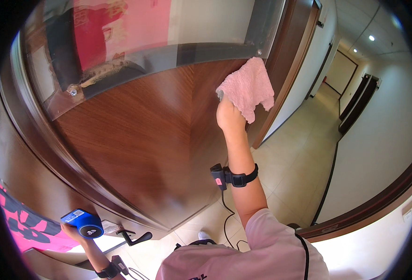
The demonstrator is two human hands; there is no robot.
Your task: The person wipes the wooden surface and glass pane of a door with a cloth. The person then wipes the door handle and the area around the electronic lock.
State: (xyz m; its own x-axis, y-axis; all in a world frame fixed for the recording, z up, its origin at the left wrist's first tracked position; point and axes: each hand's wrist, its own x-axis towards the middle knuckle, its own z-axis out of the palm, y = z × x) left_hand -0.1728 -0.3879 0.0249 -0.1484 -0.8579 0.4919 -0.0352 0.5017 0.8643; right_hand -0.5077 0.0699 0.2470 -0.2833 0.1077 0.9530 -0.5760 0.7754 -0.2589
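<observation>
A pink terry cloth [249,87] covers the fingers of my right hand [231,112], raised at the right side of a brown wood-grain panel [139,140]. The cloth lies near the lower right corner of a clear sheet [213,52] fixed with screws. My left hand [71,232] is at the lower left, behind a round-ended blue object [83,222] that bears a printed code; it appears to hold it. Its fingers are mostly hidden. A black door handle [134,238] is to the right of the blue object. Each forearm wears a black strap with a small cabled device.
A wooden door frame [283,80] stands right of the panel. Beyond it runs a corridor with a tiled floor [293,140], white walls and dark doors. A pink sheet with dark lettering [34,224] is at the lower left.
</observation>
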